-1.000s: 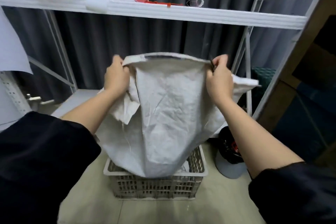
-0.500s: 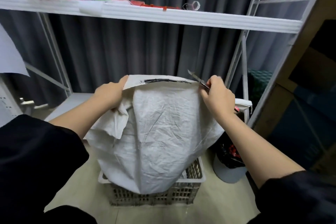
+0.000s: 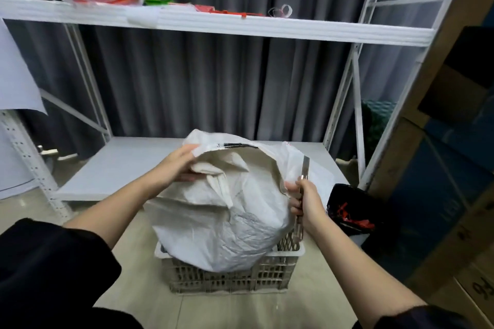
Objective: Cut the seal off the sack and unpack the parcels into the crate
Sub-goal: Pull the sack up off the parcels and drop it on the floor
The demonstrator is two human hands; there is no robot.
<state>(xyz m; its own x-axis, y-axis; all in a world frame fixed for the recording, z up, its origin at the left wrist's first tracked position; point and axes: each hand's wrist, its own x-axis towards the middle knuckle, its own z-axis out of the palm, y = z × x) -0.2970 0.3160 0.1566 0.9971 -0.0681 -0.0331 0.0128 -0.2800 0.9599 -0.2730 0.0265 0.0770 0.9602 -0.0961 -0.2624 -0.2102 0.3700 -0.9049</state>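
- Sack sits in the crate, bulging between your hands.
- Your left hand pinches its rim.
- Your right hand grips the knife, blade above your fingers.

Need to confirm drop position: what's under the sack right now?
The sack sits in the slatted crate on the floor. Crate contents are hidden beneath it; no parcels are visible.
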